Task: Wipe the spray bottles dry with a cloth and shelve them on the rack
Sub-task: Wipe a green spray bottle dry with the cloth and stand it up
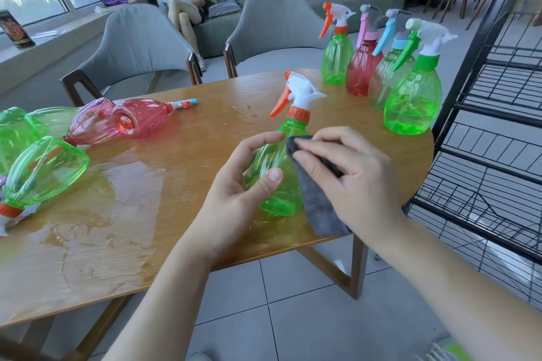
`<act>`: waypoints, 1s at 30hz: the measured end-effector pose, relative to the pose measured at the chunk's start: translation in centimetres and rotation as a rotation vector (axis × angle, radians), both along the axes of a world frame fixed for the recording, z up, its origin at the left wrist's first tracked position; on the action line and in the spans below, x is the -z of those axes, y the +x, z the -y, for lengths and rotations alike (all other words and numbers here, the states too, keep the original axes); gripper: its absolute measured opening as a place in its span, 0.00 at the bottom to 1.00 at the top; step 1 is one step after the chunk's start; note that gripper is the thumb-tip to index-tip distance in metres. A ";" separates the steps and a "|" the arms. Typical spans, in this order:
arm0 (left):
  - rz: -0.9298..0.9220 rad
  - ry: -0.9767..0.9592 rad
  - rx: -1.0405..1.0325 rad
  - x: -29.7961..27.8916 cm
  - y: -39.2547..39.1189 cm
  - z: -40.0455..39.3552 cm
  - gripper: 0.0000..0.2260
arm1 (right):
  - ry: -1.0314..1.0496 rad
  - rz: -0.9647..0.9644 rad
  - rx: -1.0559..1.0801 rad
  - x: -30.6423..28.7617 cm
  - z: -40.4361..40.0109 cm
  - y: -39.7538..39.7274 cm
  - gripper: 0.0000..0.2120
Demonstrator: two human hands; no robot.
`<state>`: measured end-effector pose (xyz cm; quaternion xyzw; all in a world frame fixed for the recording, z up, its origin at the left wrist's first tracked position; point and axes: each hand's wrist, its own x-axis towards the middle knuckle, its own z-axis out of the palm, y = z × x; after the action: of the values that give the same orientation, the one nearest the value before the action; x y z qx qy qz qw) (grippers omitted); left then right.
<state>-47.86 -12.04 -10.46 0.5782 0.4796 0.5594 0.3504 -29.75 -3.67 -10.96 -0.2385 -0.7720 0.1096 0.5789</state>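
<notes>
A green spray bottle (278, 173) with an orange collar and a white and orange trigger stands near the table's front edge. My left hand (243, 182) grips its body, thumb across the front. My right hand (346, 176) presses a dark grey cloth (318, 205) against the bottle's right side, and the cloth hangs down past the table edge. Several bottles stand upright at the far right of the table; the nearest is green (413, 99). To the left, several green (44, 173) and pink (140, 117) bottles lie on their sides. The black wire rack (484, 155) stands to the right.
The wooden table (181, 214) has puddles of water across its left and middle. Two grey chairs (137, 47) stand behind it. A person sits on a sofa at the back. Tiled floor lies below the table's front edge.
</notes>
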 end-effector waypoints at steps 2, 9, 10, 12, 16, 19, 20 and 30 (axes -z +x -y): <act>-0.042 0.002 -0.003 -0.2 0.1 0.1 0.17 | -0.095 -0.030 0.004 -0.3 -0.6 0.1 0.08; -0.201 0.040 -0.022 -0.8 0.7 0.2 0.18 | -0.148 -0.057 -0.032 0.6 0.0 0.4 0.08; -0.201 0.047 -0.031 -0.8 0.7 0.1 0.17 | -0.123 -0.048 -0.034 0.9 0.3 0.3 0.08; -0.204 0.054 -0.047 -0.6 0.5 -0.1 0.16 | -0.083 -0.041 -0.022 1.3 0.7 0.3 0.08; -0.196 0.038 -0.040 -0.7 0.5 -0.1 0.16 | -0.069 -0.056 -0.006 0.8 0.4 0.2 0.09; -0.177 0.028 -0.030 -0.7 0.7 0.1 0.16 | -0.095 -0.064 -0.007 0.5 0.3 0.1 0.09; -0.169 0.023 -0.032 -0.7 0.8 0.1 0.17 | -0.096 -0.059 -0.007 0.7 0.4 0.0 0.09; -0.069 -0.018 -0.063 -0.6 0.7 0.1 0.18 | 0.030 0.093 -0.166 2.6 2.3 -0.5 0.08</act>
<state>-47.12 -12.15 -9.88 0.5785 0.5145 0.5455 0.3211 -30.23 -6.01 -13.56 -0.1697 -0.8167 0.1343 0.5350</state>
